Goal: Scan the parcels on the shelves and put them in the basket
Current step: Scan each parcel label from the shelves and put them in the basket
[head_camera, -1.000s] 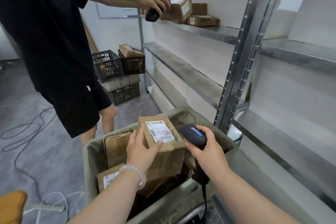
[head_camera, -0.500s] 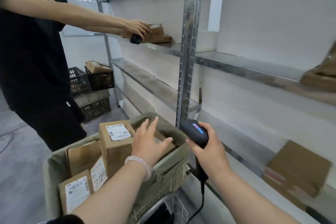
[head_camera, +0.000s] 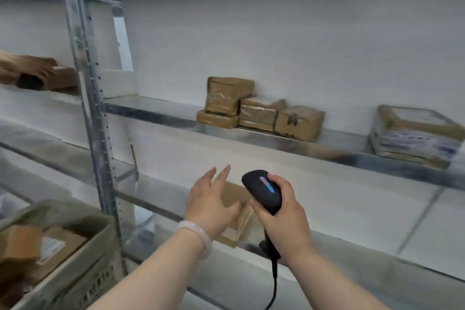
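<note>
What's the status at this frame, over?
Left hand open, at brown cardboard parcel on lower metal shelf. Right hand grips black handheld scanner. Nothing seen in the way.

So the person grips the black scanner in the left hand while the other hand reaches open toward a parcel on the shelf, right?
No: the head view shows the scanner in the right hand; the open left hand reaches toward the parcel on the shelf.

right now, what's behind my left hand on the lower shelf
A brown cardboard parcel lies on the lower shelf behind the left hand. The hand and scanner cover much of it; no label shows.
</note>
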### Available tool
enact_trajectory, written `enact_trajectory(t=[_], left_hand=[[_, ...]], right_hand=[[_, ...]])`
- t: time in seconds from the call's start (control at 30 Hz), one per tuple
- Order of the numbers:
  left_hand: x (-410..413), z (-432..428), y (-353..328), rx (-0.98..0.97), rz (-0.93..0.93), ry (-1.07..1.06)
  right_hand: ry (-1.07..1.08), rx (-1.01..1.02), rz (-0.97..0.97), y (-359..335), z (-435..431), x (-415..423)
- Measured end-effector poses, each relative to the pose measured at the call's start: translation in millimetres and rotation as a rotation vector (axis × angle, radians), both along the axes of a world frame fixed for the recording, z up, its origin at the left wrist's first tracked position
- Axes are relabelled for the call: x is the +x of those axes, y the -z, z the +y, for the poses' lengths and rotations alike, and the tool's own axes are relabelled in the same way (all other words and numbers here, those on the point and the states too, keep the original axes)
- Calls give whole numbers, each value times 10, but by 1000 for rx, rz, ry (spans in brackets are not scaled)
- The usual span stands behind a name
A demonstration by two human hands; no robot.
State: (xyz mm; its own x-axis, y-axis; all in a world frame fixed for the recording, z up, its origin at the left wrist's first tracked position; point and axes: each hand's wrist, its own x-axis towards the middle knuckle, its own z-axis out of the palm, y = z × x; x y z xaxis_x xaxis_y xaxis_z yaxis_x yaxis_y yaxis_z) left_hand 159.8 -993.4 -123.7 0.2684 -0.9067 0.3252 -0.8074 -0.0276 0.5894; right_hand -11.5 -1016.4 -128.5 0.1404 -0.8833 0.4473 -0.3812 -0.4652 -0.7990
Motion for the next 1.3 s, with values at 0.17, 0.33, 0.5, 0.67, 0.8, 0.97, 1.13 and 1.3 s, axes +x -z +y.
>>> enact_trajectory(t=[0.17, 0.33, 0.5, 0.67, 0.8, 0.97, 1.13, 1.3], left_hand=[[-821, -266, -293, -42, -2, 190], [-1444, -433, -598, -82, -15, 364], [-1871, -503, -776, -85, 61, 561], [-2146, -613, -938, -92, 101, 638], [-2314, -668, -1093, -58, 171, 631], [-2524, -847, -1319, -113, 187, 597], [-2787, -1118, -1463, -106, 269, 555], [-2993, -1362, -1513, -92, 425, 538]], right_hand=[[188, -60, -43, -229, 16, -815], [360, -121, -101, -414, 170, -1408], [529, -178, -124, -682, 291, -1853], [596, -238, -224, -968, 241, -2168], [621, -273, -267, -1137, 152, -2378], [576, -214, -250, -1344, -123, -2641], [522, -176, -264, -1510, -502, -2918], [436, -107, -284, -1581, -922, -3089]])
